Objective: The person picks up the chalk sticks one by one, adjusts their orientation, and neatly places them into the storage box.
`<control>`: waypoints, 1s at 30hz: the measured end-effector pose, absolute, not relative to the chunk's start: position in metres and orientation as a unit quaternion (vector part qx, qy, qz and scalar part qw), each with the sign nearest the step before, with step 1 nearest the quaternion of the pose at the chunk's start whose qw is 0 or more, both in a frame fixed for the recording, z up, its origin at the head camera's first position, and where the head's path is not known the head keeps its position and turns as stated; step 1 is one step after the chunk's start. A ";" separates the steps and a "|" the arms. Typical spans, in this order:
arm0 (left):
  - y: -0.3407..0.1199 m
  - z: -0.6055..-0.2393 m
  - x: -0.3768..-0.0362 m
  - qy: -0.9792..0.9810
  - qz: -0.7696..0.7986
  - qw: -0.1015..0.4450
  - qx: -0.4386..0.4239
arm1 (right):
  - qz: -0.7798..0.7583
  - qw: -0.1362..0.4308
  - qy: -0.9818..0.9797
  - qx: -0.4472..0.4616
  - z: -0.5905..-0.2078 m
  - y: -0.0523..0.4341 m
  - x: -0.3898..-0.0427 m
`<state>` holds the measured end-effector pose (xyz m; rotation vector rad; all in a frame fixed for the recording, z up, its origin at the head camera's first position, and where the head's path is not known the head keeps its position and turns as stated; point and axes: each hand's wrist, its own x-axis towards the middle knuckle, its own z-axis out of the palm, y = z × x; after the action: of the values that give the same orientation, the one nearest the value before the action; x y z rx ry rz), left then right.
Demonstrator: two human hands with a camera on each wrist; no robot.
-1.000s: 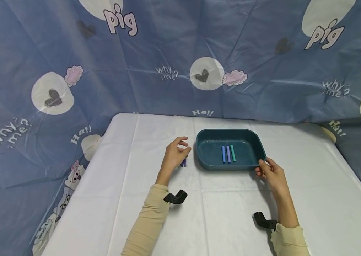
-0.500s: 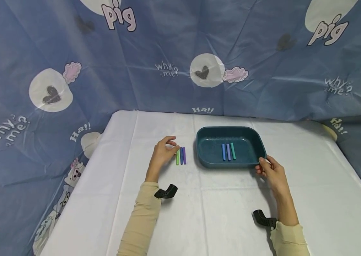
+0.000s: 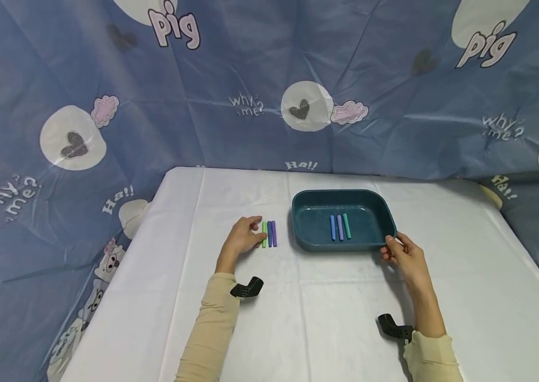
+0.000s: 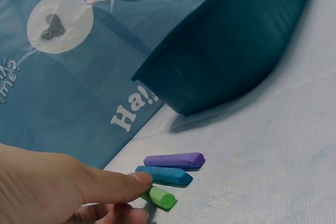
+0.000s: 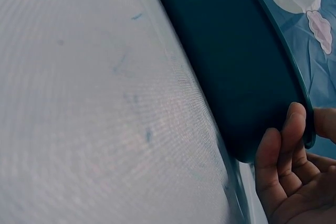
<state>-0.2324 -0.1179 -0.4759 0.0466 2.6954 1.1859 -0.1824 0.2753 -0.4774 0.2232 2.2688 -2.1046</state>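
Three chalk sticks lie side by side on the white cloth left of the bin: a purple one (image 4: 175, 160), a blue one (image 4: 165, 175) and a green one (image 4: 162, 198). My left hand (image 3: 241, 237) is low at the green stick, pinching it with the thumb across it and fingers on the near side; its back part is hidden. A dark teal plastic bin (image 3: 341, 248) stands upright to the right, with blue (image 3: 332, 227), lilac (image 3: 340, 227) and green (image 3: 347, 226) chalk sticks inside. My right hand (image 3: 405, 258) grips the bin's near right corner, thumb over the rim, fingers outside below.
White cloth (image 3: 336, 318) covers the table, with faint blue smudges in the right wrist view. A blue printed curtain (image 3: 250, 69) hangs behind and along the left side. Black wrist mounts (image 3: 248, 287) sit on both forearms.
My left hand has moved left off the purple and blue sticks, uncovering them and the green one, then lowered onto the green stick. The right hand stays on the bin, which has not moved.
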 end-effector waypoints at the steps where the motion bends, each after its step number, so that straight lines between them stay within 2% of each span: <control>1: -0.118 -0.477 -0.232 0.912 0.399 0.096 0.018 | -0.680 0.020 0.730 0.072 -0.478 0.275 -0.182; 12: -0.116 -0.480 -0.234 0.919 0.388 0.066 0.014 | -0.680 0.013 0.730 0.065 -0.479 0.275 -0.183; 30: -0.112 -0.480 -0.231 0.857 0.511 0.049 -0.046 | -0.671 0.019 0.738 0.071 -0.477 0.274 -0.181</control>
<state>-0.2306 -0.1120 -0.4800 -0.1409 2.6115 1.5579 -0.1808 0.2742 -0.4772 0.2200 2.2903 -2.0824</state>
